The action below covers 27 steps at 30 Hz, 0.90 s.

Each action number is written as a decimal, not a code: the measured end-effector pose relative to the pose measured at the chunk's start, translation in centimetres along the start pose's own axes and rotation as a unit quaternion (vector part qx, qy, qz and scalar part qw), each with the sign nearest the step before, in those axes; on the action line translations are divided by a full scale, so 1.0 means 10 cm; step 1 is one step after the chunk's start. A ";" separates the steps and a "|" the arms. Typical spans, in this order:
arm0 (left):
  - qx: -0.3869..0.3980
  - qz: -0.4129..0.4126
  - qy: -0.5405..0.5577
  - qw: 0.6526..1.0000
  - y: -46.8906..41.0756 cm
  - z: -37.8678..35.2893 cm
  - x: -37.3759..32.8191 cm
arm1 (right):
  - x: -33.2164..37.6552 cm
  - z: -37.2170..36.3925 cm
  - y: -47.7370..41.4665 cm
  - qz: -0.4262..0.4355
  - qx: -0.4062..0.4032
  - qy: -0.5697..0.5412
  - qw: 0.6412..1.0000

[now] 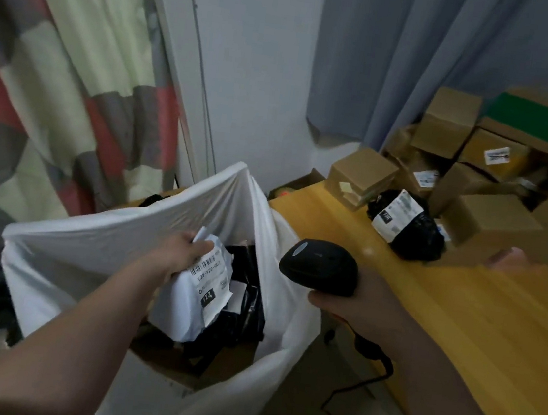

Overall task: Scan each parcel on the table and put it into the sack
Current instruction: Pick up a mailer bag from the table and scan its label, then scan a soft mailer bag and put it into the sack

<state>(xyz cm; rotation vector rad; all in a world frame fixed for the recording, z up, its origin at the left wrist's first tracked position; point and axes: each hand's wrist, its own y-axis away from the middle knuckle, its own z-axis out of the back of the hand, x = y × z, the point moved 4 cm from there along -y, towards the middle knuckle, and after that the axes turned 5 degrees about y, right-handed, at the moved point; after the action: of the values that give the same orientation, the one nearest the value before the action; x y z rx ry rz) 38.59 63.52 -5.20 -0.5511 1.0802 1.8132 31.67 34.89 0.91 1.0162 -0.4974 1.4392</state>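
Note:
My left hand (181, 254) grips the top edge of a white parcel (185, 303) with a barcode label, holding it inside the mouth of the open white sack (88, 246). Dark parcels lie below it in the sack. My right hand (354, 303) grips a black handheld scanner (320, 265) just right of the sack, its cable hanging down. On the yellow wooden table (459, 316) lies a black bagged parcel (408, 224) with a white label, next to several cardboard boxes (361, 176).
A stack of brown boxes (448, 125) fills the table's far right corner against a grey curtain. A blurred fingertip (508, 258) shows at the right above the table. A patterned curtain hangs on the left, and a white wall stands behind the sack.

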 end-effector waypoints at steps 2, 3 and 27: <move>0.016 0.028 -0.011 0.999 -0.07 0.05 0.25 | 0.03 -0.17 -0.05 -0.011 0.006 -0.003 1.000; 0.023 0.039 -0.003 0.999 -0.10 0.08 0.36 | 0.04 -0.24 -0.08 -0.018 0.010 -0.007 1.000; 0.120 -0.069 -0.210 0.968 -0.36 0.17 0.62 | 0.25 -0.77 -0.31 -0.064 -0.021 -0.017 0.998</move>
<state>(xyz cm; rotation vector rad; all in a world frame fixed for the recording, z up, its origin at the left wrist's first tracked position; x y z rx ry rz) 39.00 68.67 -10.45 -0.0848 0.9242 1.5556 32.75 43.07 -1.92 1.0226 -0.4761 1.2944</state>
